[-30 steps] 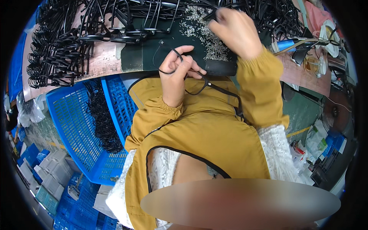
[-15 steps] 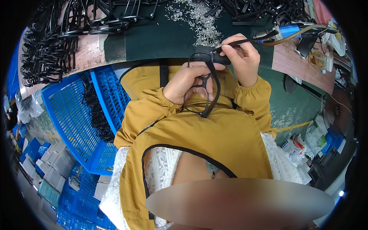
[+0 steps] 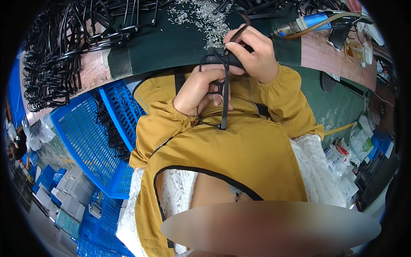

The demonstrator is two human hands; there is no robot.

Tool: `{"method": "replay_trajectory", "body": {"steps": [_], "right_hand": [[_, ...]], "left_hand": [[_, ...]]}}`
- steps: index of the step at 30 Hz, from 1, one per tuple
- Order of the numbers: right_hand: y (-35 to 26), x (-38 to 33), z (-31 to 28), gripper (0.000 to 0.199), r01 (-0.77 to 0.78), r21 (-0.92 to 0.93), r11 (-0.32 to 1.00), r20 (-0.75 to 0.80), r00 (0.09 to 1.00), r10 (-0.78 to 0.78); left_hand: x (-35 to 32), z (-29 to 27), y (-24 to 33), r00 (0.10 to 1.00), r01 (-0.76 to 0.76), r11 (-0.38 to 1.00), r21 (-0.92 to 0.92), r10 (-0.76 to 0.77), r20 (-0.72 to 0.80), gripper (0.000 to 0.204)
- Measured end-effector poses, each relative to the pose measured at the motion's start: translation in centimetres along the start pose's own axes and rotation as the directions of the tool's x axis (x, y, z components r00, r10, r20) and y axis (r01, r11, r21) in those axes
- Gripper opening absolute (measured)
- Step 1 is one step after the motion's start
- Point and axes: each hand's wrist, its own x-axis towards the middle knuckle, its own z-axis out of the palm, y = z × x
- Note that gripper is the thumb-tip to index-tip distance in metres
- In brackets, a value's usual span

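Note:
A black eyeglass frame [image 3: 225, 100] stands on its side at the table's near edge, with one temple running down its right side. My left hand [image 3: 192, 92] is closed around the middle of the frame, fingers passing behind and through the rims. In my right hand [image 3: 257, 51] a black temple [image 3: 241, 33] is pinched between thumb and fingers, its curved tip pointing up. The temple's lower end meets the frame's upper corner; whether it is joined there I cannot tell. A dark block [image 3: 209, 59] lies partly hidden behind the frame and both hands.
Small silvery screw-like pieces [image 3: 212, 21] are heaped beyond my hands. Many black eyeglass frames [image 3: 55, 64] crowd the left; more black parts lie at the back. A blue-and-metal power driver [image 3: 314, 21] with a brown hose rests at right. A blue basket [image 3: 85, 141] stands below left.
My right hand has moved left, and the temple in it has turned from pointing right to pointing up. The frame in my left hand now stands straighter. The whole view has shifted slightly.

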Motion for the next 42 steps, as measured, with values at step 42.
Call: {"method": "replay_trajectory", "body": {"steps": [42], "right_hand": [[0.7, 5.2, -3.3, 0.048, 0.201, 0.904, 0.378, -0.297, 0.930, 0.217]], "left_hand": [[0.8, 0.8, -3.9, 0.992, 0.124, 0.864, -0.487, -0.106, 0.063, 0.025]]}}
